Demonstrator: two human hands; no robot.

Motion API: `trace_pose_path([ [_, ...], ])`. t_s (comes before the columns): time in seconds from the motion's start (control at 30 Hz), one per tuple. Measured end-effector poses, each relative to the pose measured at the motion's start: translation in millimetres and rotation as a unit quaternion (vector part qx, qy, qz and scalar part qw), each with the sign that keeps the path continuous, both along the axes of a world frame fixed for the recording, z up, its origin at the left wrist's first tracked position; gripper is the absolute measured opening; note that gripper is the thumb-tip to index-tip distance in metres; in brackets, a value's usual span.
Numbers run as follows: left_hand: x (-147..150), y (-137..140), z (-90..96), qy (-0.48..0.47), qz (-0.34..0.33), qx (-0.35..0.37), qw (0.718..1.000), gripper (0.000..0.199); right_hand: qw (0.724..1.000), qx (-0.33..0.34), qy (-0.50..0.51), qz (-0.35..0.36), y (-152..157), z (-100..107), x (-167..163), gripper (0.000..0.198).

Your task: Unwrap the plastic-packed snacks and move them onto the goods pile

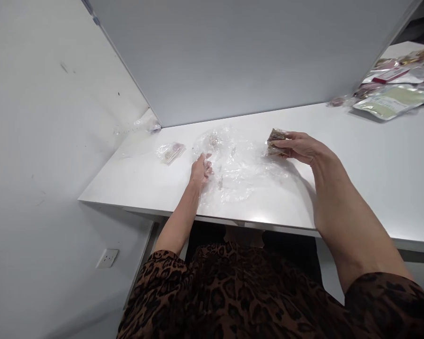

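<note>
Pinching a packet (276, 140), right grip (298, 145) hovers over white table (374, 165) between grey walls (233, 52)

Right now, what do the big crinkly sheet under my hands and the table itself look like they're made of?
The sheet looks like thin clear plastic film: the table shows through it and its wrinkles catch bright glints. The left hand rests on its edge, while the right hand pinches a small packet, seemingly wrapped in similar film. The table seems a smooth white laminate with a soft sheen; its core cannot be told.
</note>
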State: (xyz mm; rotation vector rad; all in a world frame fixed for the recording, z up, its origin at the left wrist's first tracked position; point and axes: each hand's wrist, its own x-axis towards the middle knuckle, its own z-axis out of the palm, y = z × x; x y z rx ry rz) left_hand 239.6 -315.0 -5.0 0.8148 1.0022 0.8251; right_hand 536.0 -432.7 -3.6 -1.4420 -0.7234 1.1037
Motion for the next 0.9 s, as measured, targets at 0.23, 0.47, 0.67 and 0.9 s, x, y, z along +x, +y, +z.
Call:
trace_pose_path([
  [0.23, -69.5, -4.4, -12.2, 0.062, 0.059, 0.092, 0.992, 0.022, 0.950, -0.153, -0.244, -0.124, 7.1, -6.5, 1.6, 0.024],
  [0.47, -114.0, -33.6, -7.7, 0.156, 0.160, 0.171, 0.960, 0.060, 0.900, 0.006, -0.431, -0.069, 4.9, -0.5, -30.6, 0.039],
  [0.67, -122.4, -74.8, -8.6, 0.239, 0.055, 0.214, 0.946, 0.093, 0.868, -0.026, -0.388, 0.309, 4.6, -10.3, -95.6, 0.050],
  [0.9, -102.8, -116.5, -5.9, 0.341, -0.195, 0.350, 0.851, 0.116, 0.894, 0.123, -0.175, 0.393, -10.1, -6.6, -128.9, 0.044],
])
